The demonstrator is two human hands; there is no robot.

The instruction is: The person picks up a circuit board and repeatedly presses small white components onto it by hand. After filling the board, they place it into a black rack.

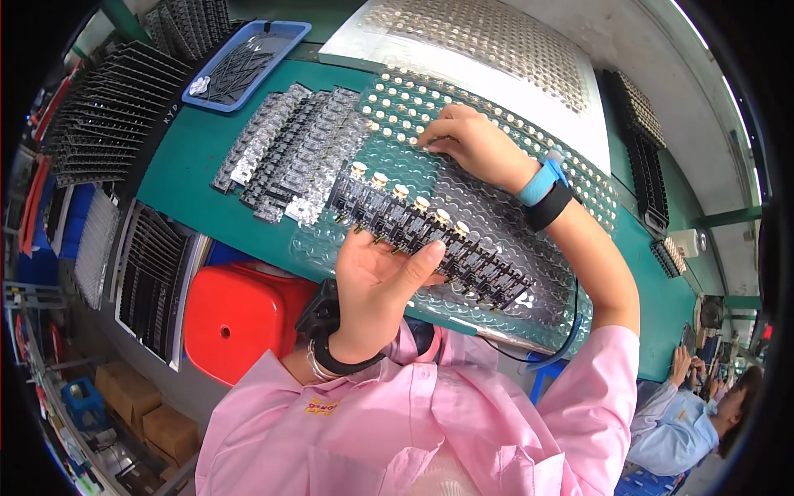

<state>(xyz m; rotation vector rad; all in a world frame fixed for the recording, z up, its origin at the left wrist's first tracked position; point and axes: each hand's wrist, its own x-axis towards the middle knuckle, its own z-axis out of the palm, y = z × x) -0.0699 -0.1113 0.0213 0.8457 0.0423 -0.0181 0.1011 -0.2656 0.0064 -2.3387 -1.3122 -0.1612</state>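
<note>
**A:** What is each grip doing?

**B:** The left hand point(379, 277) is closed on a long black strip of small parts point(430, 237), thumb laid across its near edge and fingers curled beneath. The strip runs diagonally, from just above the grip out toward the person's right. A row of small cream-capped components point(399, 191) stands along its far edge.

**A:** And the right hand?

**B:** The right hand point(471, 142) reaches past the strip, fingertips point(426, 140) pinched together on a clear blister tray point(397, 103) dotted with rows of the same cream-capped pieces. Whether a piece sits between those fingertips I cannot tell — they are too small to make out. That wrist wears a blue band point(542, 182) with a black strap beside it.

**A:** What lies under the grips?

**B:** A sheet of clear bubble-like plastic point(513, 240) spreads beneath the strip, on a green tabletop point(178, 157). To the left of the left grip, more filled strips point(289, 153) lie side by side in a fanned stack. Beyond those, at the far left, sits a blue tray point(248, 62) of thin dark pins. Beyond the right grip lies a second, larger clear tray point(488, 37).

**A:** Anything nearer the body?

**B:** A red stool point(240, 318) stands below the tabletop edge, left of the left wrist, which carries a black band point(343, 364). The person's sleeves are pink point(413, 430). At the lower right, another person in a pale blue top point(674, 430) sits well apart.
</note>
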